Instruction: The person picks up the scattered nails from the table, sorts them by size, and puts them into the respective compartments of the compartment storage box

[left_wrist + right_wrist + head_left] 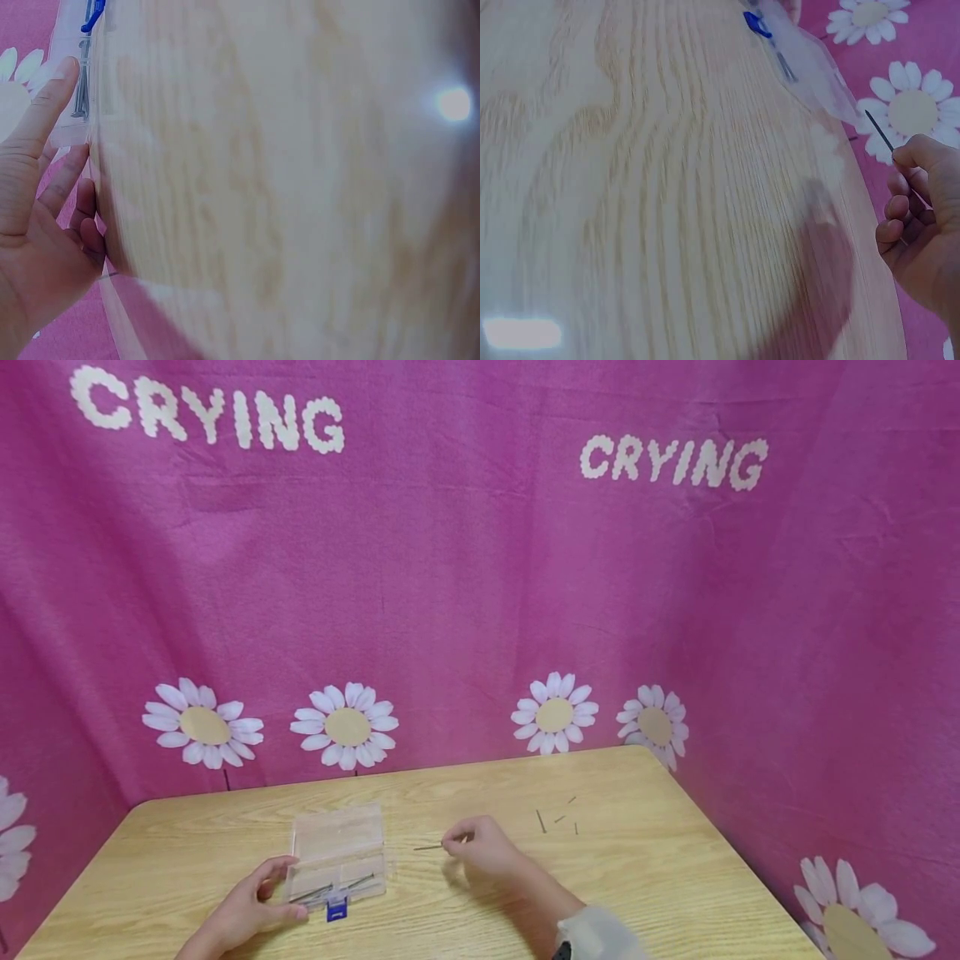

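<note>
A clear plastic box (337, 833) lies with its lid folded back, its blue latch (337, 910) facing the front. Long thin nails (313, 892) lie in its front compartments, left and right of a divider. My left hand (249, 902) holds the box's left end, thumb along the front edge and index finger farther back. In the left wrist view the other fingers of that hand (45, 210) are loosely bent. Right of the box, apart from it, my right hand (486, 853) pinches a dark nail (879, 130) between thumb and index finger, its free end pointing toward the box.
Several loose nails (541, 822) of different lengths lie on the wooden table (645, 877), beyond my right hand and to its right. A pink curtain (450, 568) with daisies and lettering hangs behind the table and along its sides.
</note>
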`<state>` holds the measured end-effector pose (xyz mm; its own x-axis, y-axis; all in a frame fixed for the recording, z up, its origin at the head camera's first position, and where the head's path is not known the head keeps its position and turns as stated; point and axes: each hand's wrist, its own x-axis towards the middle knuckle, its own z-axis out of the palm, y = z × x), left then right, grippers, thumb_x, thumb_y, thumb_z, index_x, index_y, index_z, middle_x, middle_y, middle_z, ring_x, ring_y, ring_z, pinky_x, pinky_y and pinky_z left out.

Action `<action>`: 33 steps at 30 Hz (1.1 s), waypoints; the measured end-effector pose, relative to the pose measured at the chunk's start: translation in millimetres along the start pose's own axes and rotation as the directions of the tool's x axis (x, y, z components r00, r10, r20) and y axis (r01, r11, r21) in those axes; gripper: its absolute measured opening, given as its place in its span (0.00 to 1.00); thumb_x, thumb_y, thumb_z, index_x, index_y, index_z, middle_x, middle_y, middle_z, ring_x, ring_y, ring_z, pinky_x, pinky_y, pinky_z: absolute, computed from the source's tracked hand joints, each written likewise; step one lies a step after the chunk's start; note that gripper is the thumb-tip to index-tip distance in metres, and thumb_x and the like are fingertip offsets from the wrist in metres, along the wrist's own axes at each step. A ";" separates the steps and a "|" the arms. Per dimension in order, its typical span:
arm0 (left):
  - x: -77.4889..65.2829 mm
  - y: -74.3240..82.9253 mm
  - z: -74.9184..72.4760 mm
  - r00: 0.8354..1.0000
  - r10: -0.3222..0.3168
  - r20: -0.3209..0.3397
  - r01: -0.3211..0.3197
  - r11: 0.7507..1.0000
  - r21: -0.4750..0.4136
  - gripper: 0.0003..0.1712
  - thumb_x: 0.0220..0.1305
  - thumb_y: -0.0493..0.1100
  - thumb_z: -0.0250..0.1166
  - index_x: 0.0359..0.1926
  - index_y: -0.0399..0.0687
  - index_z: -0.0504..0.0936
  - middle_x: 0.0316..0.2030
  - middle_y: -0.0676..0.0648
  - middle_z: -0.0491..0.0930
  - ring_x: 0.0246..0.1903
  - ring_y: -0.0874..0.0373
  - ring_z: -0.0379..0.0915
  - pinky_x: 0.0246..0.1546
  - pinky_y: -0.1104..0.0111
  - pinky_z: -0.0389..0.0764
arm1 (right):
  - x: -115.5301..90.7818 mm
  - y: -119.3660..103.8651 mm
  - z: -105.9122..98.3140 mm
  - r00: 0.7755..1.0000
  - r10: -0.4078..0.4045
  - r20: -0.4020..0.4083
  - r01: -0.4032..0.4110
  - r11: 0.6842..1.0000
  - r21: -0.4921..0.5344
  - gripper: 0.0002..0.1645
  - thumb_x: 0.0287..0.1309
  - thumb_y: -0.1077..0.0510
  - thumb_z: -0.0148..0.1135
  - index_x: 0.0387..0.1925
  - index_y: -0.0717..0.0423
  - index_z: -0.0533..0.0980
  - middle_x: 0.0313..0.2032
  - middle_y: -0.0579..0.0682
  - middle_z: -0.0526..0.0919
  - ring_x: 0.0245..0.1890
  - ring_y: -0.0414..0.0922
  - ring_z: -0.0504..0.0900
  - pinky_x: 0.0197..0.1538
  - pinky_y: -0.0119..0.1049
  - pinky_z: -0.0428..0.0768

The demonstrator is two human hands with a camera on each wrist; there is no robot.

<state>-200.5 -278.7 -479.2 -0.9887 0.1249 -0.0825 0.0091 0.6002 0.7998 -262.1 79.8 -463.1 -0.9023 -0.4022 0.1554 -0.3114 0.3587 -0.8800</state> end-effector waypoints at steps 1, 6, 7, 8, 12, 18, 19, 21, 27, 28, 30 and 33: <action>-0.2 0.5 -0.3 1.000 0.000 0.002 0.000 1.000 0.002 0.45 0.47 0.47 0.74 0.64 0.41 0.62 0.62 0.26 0.63 0.58 0.36 0.64 0.55 0.45 0.66 | -0.7 -5.0 2.5 1.000 -0.003 0.003 0.003 1.000 -0.001 0.09 0.55 0.62 0.61 0.33 0.65 0.81 0.27 0.53 0.81 0.22 0.33 0.66 0.25 0.24 0.66; -0.5 2.3 -1.0 1.000 -0.006 0.006 0.006 1.000 0.007 0.46 0.46 0.49 0.74 0.63 0.40 0.62 0.63 0.25 0.61 0.62 0.29 0.56 0.57 0.39 0.62 | 2.3 -14.0 16.8 0.999 -0.038 0.030 0.038 0.999 0.012 0.07 0.54 0.65 0.61 0.32 0.67 0.81 0.28 0.59 0.82 0.20 0.32 0.66 0.24 0.23 0.65; -0.5 2.2 -1.0 1.000 -0.005 0.007 0.005 1.000 0.006 0.46 0.47 0.49 0.74 0.63 0.40 0.62 0.62 0.25 0.61 0.62 0.29 0.56 0.57 0.39 0.62 | 2.3 -17.6 18.7 0.999 -0.036 0.039 0.035 0.999 0.013 0.07 0.53 0.65 0.61 0.32 0.66 0.81 0.28 0.58 0.82 0.20 0.32 0.66 0.24 0.22 0.65; -0.3 2.1 -1.1 1.000 -0.006 0.007 0.006 1.000 0.008 0.46 0.47 0.49 0.74 0.63 0.40 0.62 0.62 0.25 0.61 0.62 0.29 0.56 0.57 0.39 0.62 | 4.5 -15.5 21.6 0.998 -0.037 0.046 0.036 0.999 0.016 0.07 0.53 0.64 0.61 0.32 0.65 0.82 0.28 0.57 0.82 0.20 0.32 0.66 0.24 0.22 0.65; 0.1 1.2 -1.0 1.000 -0.010 0.007 0.010 1.000 0.005 0.46 0.47 0.49 0.74 0.64 0.40 0.62 0.62 0.26 0.62 0.62 0.31 0.57 0.56 0.40 0.62 | 5.7 -23.9 29.4 0.997 -0.010 0.070 0.007 0.999 0.039 0.07 0.54 0.63 0.61 0.32 0.64 0.82 0.27 0.52 0.80 0.22 0.33 0.67 0.25 0.22 0.66; 0.1 1.3 -0.9 1.000 0.006 0.006 -0.005 1.000 -0.014 0.45 0.47 0.47 0.74 0.63 0.40 0.62 0.62 0.26 0.63 0.61 0.34 0.59 0.57 0.43 0.64 | 10.7 -29.3 41.9 0.996 0.003 0.084 -0.006 0.999 0.033 0.07 0.54 0.62 0.62 0.32 0.63 0.82 0.26 0.47 0.79 0.22 0.33 0.66 0.25 0.22 0.65; 0.1 1.5 -0.9 1.000 0.008 0.007 -0.008 1.000 -0.018 0.45 0.47 0.47 0.74 0.63 0.40 0.62 0.62 0.27 0.63 0.62 0.34 0.59 0.57 0.43 0.64 | 11.4 -29.8 44.1 0.997 0.002 0.082 -0.005 1.000 0.029 0.07 0.54 0.62 0.62 0.32 0.62 0.82 0.26 0.46 0.79 0.22 0.33 0.66 0.24 0.22 0.65; 0.1 1.6 -1.0 1.000 0.013 0.008 -0.012 1.000 -0.022 0.45 0.47 0.47 0.74 0.63 0.40 0.63 0.62 0.27 0.63 0.62 0.33 0.58 0.57 0.43 0.64 | 12.9 -30.6 48.3 0.997 0.002 0.081 -0.005 1.000 0.029 0.06 0.54 0.62 0.62 0.31 0.62 0.82 0.24 0.45 0.78 0.21 0.33 0.66 0.24 0.22 0.65; -0.4 1.6 -1.3 1.000 0.007 0.015 -0.006 1.000 -0.029 0.44 0.48 0.47 0.73 0.63 0.40 0.62 0.63 0.27 0.62 0.63 0.32 0.56 0.57 0.42 0.63 | 15.6 -33.4 59.2 0.997 0.011 0.074 -0.013 1.000 0.026 0.06 0.53 0.63 0.62 0.30 0.61 0.82 0.22 0.42 0.76 0.21 0.32 0.65 0.24 0.23 0.64; -0.5 1.5 -1.3 1.000 0.007 0.018 -0.006 1.000 -0.028 0.44 0.49 0.46 0.73 0.63 0.40 0.62 0.63 0.27 0.61 0.63 0.32 0.56 0.57 0.41 0.63 | 15.8 -34.1 60.7 0.997 0.018 0.076 -0.020 0.999 0.027 0.06 0.54 0.63 0.62 0.30 0.61 0.82 0.23 0.41 0.76 0.21 0.32 0.65 0.24 0.23 0.64; -0.7 1.4 -1.4 1.000 0.002 0.020 -0.001 1.000 -0.031 0.44 0.49 0.46 0.73 0.63 0.40 0.62 0.63 0.26 0.61 0.63 0.31 0.55 0.57 0.41 0.63 | 16.0 -34.8 63.8 0.996 0.029 0.081 -0.031 0.999 0.033 0.06 0.54 0.63 0.62 0.30 0.62 0.82 0.23 0.41 0.77 0.22 0.32 0.66 0.25 0.23 0.64; -1.1 1.6 -1.5 1.000 0.001 0.024 -0.001 1.000 -0.029 0.44 0.50 0.46 0.73 0.64 0.40 0.61 0.64 0.26 0.60 0.63 0.30 0.54 0.57 0.40 0.62 | 15.4 -35.8 67.9 0.995 0.044 0.085 -0.048 0.997 0.052 0.06 0.54 0.63 0.62 0.30 0.62 0.82 0.23 0.42 0.77 0.22 0.32 0.66 0.25 0.23 0.64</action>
<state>-199.6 -279.1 -476.9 -0.9848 0.1448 -0.0957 0.0055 0.5772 0.8166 -244.6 3.6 -459.8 -0.8863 -0.4565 0.0780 -0.2517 0.3333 -0.9086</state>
